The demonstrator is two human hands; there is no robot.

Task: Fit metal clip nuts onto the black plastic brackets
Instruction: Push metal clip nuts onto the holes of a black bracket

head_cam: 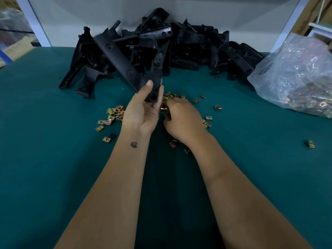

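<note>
arms: bare, no sleeves in view | left forearm point(115, 177): small dark tattoo, possibly a swan

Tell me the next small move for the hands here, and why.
Probably the right hand should lift one clip nut out of the loose clip nuts on the green table and bring it to the bracket. The left hand already holds that bracket's lower end up, and the right hand's fingers are down among the nuts; whether they have one yet is hidden.
</note>
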